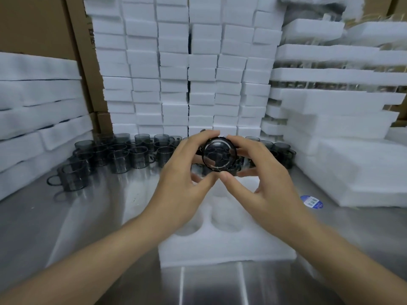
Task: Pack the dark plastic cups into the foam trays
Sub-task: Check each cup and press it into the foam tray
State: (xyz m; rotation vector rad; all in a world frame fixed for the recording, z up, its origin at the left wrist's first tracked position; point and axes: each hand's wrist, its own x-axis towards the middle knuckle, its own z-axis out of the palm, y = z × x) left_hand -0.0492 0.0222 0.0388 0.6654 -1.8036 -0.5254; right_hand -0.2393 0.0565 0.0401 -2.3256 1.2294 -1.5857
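Note:
A dark translucent plastic cup (pixel 219 154) is held up in the middle of the view, its round end facing me. My left hand (pixel 182 172) grips it from the left and my right hand (pixel 262 175) grips it from the right, thumbs meeting below it. Under the hands lies a white foam tray (pixel 226 243) with round pockets, several of them showing bare. Several more dark cups with handles (pixel 119 157) stand on the metal table behind, some partly hidden by my hands.
Stacks of white foam blocks (pixel 187 73) fill the back wall. Foam trays are piled at the left (pixel 39 119) and at the right (pixel 352 164). A blue sticker (pixel 311 201) lies on the steel table (pixel 66 227). Brown cardboard (pixel 37 23) stands at the back left.

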